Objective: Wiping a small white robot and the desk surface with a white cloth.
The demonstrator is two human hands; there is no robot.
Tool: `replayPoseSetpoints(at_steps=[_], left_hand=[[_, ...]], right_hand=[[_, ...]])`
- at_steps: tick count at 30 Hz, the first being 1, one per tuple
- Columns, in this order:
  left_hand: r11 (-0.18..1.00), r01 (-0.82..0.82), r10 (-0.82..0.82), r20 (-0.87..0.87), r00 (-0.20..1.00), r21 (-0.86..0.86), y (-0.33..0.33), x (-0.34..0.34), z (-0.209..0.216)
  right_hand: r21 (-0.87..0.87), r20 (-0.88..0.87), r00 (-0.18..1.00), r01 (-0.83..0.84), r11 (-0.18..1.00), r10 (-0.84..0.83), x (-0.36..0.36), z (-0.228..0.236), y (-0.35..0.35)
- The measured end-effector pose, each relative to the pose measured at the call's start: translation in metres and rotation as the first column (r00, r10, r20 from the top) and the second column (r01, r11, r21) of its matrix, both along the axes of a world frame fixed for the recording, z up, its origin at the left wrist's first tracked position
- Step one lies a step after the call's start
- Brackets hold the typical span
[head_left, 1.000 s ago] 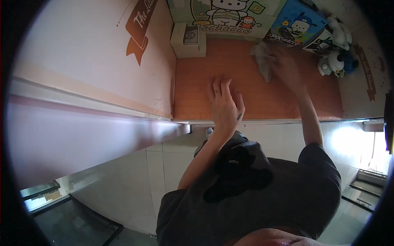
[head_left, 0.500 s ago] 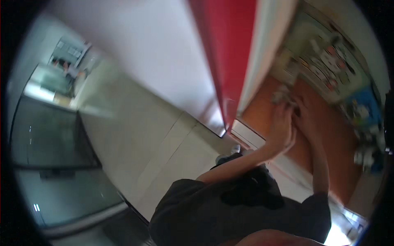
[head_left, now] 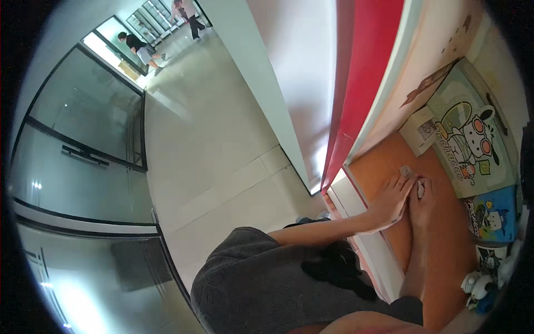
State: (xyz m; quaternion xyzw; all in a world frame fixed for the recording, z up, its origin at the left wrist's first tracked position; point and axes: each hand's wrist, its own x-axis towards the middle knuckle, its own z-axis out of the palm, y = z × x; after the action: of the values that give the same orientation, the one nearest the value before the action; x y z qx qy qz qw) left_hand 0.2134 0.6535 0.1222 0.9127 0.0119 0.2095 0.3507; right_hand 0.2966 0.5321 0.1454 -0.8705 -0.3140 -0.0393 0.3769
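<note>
Your left hand (head_left: 389, 201) lies flat, fingers spread, on the orange shelf (head_left: 384, 167) nr its front edge; right hand (head_left: 424, 200) pinches a whitish cloth (head_left: 420, 189) beside it.

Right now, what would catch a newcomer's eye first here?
Two hands meet on the orange shelf at right: the left hand and right hand press together over a small pale cloth. Just beyond them leans a big cartoon dog picture. A bright red panel slants down the middle.
</note>
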Motion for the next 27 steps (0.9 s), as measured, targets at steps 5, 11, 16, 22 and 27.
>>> replayPoseSetpoints(at_steps=[5,11,16,22,27], left_hand=[[0.989,-0.023,0.045,0.155,0.987,-0.143,-0.001,-0.001,-0.005],[0.942,-0.131,0.177,0.126,0.976,-0.308,-0.003,-0.008,-0.004],[0.873,-0.142,0.238,0.155,0.959,-0.467,0.006,-0.015,0.008],[0.834,-0.072,0.258,0.271,0.927,-0.547,0.006,-0.016,0.009],[0.871,-0.139,0.269,0.221,0.937,-0.471,0.017,-0.011,0.002]], right_hand=[[-0.007,-0.303,0.945,0.122,0.992,-0.119,-0.007,0.009,-0.001],[0.301,-0.307,0.942,-0.036,0.953,0.133,-0.016,0.025,0.004],[0.217,0.099,0.94,-0.339,0.915,0.325,-0.02,0.02,0.005],[0.221,0.102,0.895,-0.446,0.867,0.434,-0.03,0.024,0.007],[0.228,0.005,0.89,-0.445,0.866,0.456,-0.034,0.026,-0.007]])
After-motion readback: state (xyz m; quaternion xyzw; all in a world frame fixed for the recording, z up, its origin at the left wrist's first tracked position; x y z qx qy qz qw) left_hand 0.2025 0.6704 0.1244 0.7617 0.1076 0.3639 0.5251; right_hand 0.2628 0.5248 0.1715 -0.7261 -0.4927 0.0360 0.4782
